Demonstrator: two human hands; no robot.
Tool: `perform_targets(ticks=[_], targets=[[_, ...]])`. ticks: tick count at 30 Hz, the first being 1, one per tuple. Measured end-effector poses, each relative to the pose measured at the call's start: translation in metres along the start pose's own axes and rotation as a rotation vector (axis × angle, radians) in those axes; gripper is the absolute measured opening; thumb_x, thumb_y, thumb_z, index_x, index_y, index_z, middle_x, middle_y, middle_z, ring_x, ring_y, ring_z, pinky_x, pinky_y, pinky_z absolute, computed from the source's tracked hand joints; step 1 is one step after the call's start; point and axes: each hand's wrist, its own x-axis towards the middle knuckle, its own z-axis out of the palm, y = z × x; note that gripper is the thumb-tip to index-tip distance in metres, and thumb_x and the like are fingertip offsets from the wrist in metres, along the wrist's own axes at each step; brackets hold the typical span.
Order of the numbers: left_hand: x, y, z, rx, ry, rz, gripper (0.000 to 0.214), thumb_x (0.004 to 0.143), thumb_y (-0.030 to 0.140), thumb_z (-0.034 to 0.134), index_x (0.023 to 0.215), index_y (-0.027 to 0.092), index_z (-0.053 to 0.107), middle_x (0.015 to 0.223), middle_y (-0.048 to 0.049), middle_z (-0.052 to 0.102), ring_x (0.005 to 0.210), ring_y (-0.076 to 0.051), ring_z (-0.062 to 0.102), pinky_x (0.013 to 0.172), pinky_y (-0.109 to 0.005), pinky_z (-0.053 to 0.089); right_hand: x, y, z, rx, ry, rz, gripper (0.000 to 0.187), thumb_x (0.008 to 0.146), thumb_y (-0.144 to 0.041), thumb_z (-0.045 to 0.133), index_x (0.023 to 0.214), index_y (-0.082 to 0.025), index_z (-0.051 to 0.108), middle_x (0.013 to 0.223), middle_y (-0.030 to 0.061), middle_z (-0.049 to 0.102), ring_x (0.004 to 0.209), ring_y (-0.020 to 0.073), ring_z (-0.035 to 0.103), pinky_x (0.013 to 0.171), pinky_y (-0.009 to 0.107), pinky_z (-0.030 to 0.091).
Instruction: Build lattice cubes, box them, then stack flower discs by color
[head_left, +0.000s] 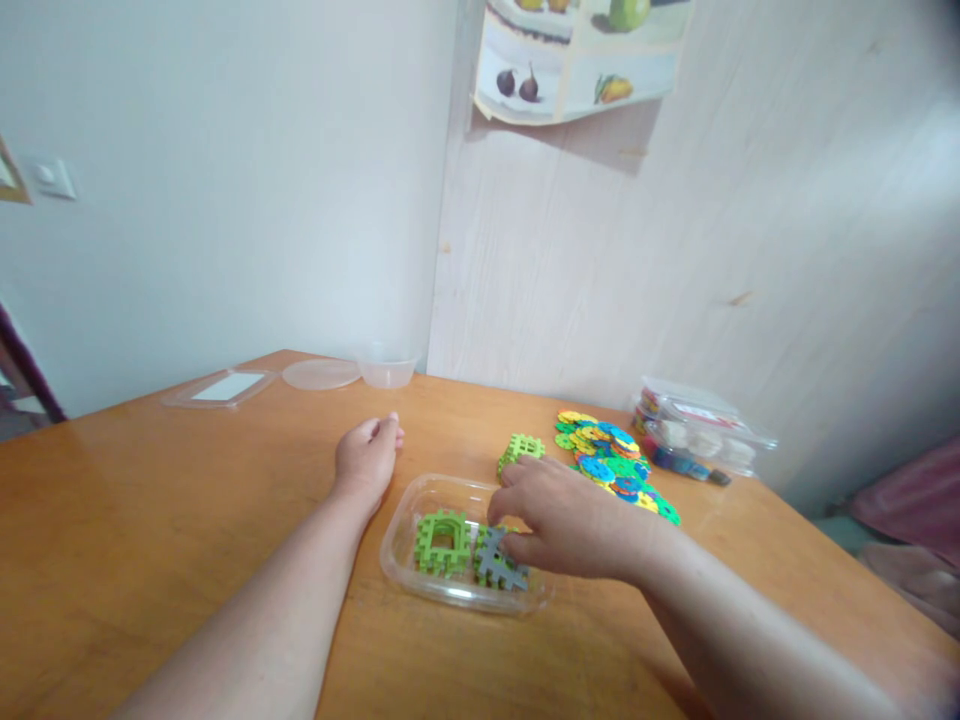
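A clear plastic tray (401, 560) lies on the wooden table (150, 520) in front of me. Inside it are a green interlocking block piece (442, 543) and a grey one (496, 566). My right hand (570, 520) reaches into the tray, its fingers pinched on the grey piece. Just beyond that hand stands another green block piece (521, 450) on the table. My left hand (367, 455) rests on the table left of the tray, fingers curled loosely, holding nothing.
A heap of coloured flat discs (611, 462) lies to the right, with a clear lidded box of pieces (701, 430) behind it. Near the wall sit a small clear cup (386, 372), a round lid (321, 374) and a rectangular lid (221, 388).
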Motion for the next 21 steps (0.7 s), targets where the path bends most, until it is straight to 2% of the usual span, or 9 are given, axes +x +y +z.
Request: perform_targets(ticks=[4,8,13,17,21], targets=[[-0.0001,0.0005,-0.0005,-0.006,0.000,-0.010,0.038,0.079,0.052,0.054,0.072,0.016,0.066,0.070,-0.0077,0.070,0.063,-0.018,0.062,0.054,-0.025,0.042,0.0028,0.0017,0.0030,-0.003,0.017,0.008,0.024,0.085,-0.024,0.061,0.103,-0.025,0.076,0.092,0.0059,0.068,0.094,0.0214,0.060,0.081,0.032,0.040],[-0.0008,0.0014,-0.0013,0.008,0.000,0.004,0.038,0.079,0.052,0.054,0.070,0.016,0.066,0.069,-0.0074,0.069,0.064,-0.018,0.062,0.056,-0.025,0.043,0.0041,0.0034,0.0045,-0.013,0.019,0.009,0.022,0.087,-0.021,0.058,0.096,-0.024,0.077,0.088,0.0057,0.067,0.090,0.0202,0.060,0.078,0.031,0.040],[-0.0011,0.0014,-0.0008,0.009,-0.002,0.007,0.039,0.079,0.052,0.054,0.070,0.016,0.066,0.070,-0.0079,0.070,0.064,-0.019,0.063,0.056,-0.026,0.044,0.0018,0.0048,0.0047,-0.005,0.044,-0.013,0.024,0.088,-0.030,0.059,0.104,-0.024,0.076,0.093,0.0068,0.069,0.094,0.0219,0.061,0.082,0.032,0.041],[0.0003,-0.0007,0.0001,0.002,0.000,0.000,0.039,0.079,0.052,0.054,0.072,0.016,0.066,0.070,-0.0083,0.070,0.065,-0.019,0.063,0.055,-0.025,0.044,0.0025,0.0029,0.0062,-0.010,0.019,0.008,0.021,0.089,-0.029,0.058,0.096,-0.022,0.077,0.089,0.0069,0.070,0.090,0.0214,0.062,0.079,0.032,0.041],[0.0003,-0.0004,-0.0002,-0.001,-0.002,-0.001,0.039,0.079,0.052,0.054,0.071,0.016,0.066,0.070,-0.0077,0.070,0.064,-0.019,0.063,0.055,-0.025,0.043,0.0044,0.0075,0.0036,0.007,0.088,0.023,0.022,0.089,-0.025,0.057,0.102,-0.021,0.074,0.095,0.0073,0.071,0.094,0.0212,0.062,0.083,0.033,0.042]])
